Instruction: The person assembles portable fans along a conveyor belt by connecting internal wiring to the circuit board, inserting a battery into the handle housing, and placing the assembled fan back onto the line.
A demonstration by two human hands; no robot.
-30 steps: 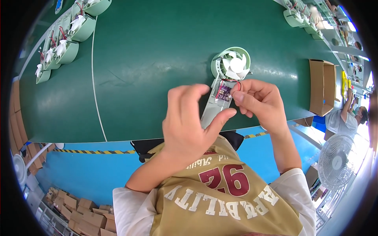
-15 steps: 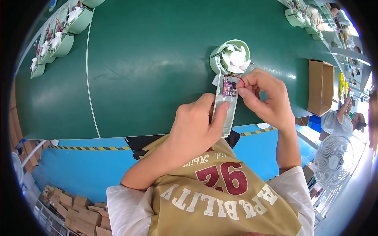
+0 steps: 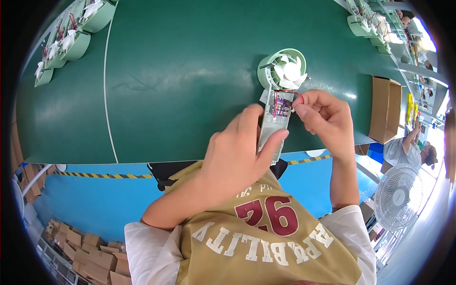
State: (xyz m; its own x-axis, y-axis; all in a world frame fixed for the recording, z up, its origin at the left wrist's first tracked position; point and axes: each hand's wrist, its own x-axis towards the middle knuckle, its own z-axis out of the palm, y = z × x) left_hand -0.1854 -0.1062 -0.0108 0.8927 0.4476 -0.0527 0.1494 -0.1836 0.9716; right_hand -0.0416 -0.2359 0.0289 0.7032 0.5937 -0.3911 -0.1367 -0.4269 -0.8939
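A pale green handheld fan (image 3: 270, 127), its handle shell uncovered, lies on the table with the head pointing away from me. White blades (image 3: 290, 72) sit inside its round ring. A purple circuit board (image 3: 284, 107) rests in the handle's cavity, with thin red wires near it. My left hand (image 3: 232, 147) straddles the lower handle, thumb at the right edge and fingers along the left. Beside the board, my right hand (image 3: 327, 116) pinches the end of a red and black wire (image 3: 297, 92) that runs from the fan head. The wire's tip is mostly hidden by the fingertips.
Rows of similar green fan bodies stand at the far left (image 3: 73, 45) and far right (image 3: 358, 26). An open cardboard box (image 3: 384, 109) is at the table's right edge. Beyond it are a floor fan (image 3: 398, 197) and another person (image 3: 403, 149). Cardboard boxes (image 3: 95, 261) fill the lower left.
My right hand has drawn the wire end slightly to the right, away from the board. My left thumb has shifted from the handle's middle toward its right edge.
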